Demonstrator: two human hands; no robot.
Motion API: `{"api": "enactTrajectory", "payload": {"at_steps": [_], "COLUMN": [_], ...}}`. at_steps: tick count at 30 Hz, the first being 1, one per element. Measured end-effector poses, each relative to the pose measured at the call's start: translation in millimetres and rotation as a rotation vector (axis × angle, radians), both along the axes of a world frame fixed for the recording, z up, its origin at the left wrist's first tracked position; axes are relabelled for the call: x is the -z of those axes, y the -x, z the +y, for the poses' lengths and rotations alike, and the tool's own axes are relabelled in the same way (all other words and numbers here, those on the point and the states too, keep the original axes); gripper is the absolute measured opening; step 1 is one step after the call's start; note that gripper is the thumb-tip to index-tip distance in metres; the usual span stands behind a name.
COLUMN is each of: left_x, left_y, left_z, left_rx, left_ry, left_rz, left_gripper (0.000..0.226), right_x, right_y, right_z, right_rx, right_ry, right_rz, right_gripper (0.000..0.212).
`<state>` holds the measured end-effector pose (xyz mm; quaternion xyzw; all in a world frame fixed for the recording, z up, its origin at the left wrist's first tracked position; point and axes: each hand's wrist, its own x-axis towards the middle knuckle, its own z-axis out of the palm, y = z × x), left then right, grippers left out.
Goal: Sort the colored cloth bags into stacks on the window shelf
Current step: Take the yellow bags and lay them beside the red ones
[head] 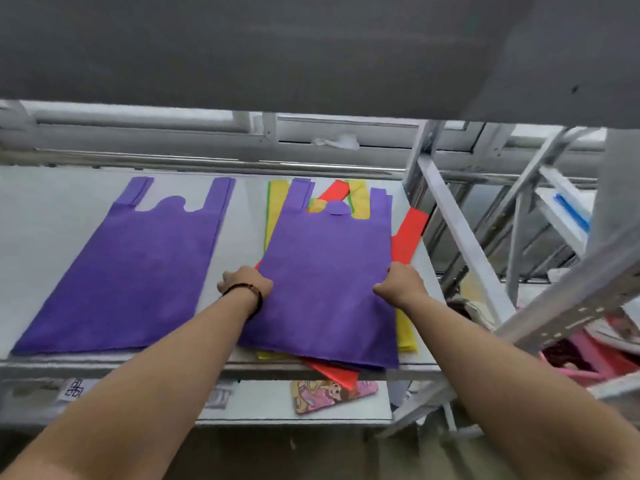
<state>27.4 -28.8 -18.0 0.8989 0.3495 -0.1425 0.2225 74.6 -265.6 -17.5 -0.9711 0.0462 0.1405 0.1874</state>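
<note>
One purple cloth bag [131, 271] lies flat on the left of the white window shelf [45, 216]. To its right a second purple bag [329, 268] tops a mixed pile, with a yellow bag [406, 332] and a red bag [410, 233] sticking out beneath it. My left hand [246, 280] grips that top purple bag at its left edge. My right hand [403, 284] pinches its right edge. The pile's front overhangs the shelf edge.
A window frame [311, 133] runs behind the shelf. Grey metal rack struts [460, 233] slant close to the right of the pile. A cartoon-printed pouch [332, 396] lies on a lower shelf, and pink items [588, 362] fill the space at lower right.
</note>
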Motion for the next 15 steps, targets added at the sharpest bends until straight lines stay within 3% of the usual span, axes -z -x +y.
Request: {"api": "enactTrajectory", "payload": {"at_steps": [8,15], "left_x": [-5.9,-7.0], "left_y": [-11.7,17.5], "left_z": [10.2,0.3], "left_rx": [0.211,0.386], "left_ry": [0.294,-0.031], "left_rz": [-0.019,-0.063], "left_gripper": [0.048,0.042], "right_x": [3.4,7.9], "right_y": [24.6,46.7], "right_z": [14.2,23.6], "right_rx": [0.206,0.285], "right_ry": [0.160,0.146], "right_rz": [0.040,0.032], "right_gripper": [0.059,0.067]}}
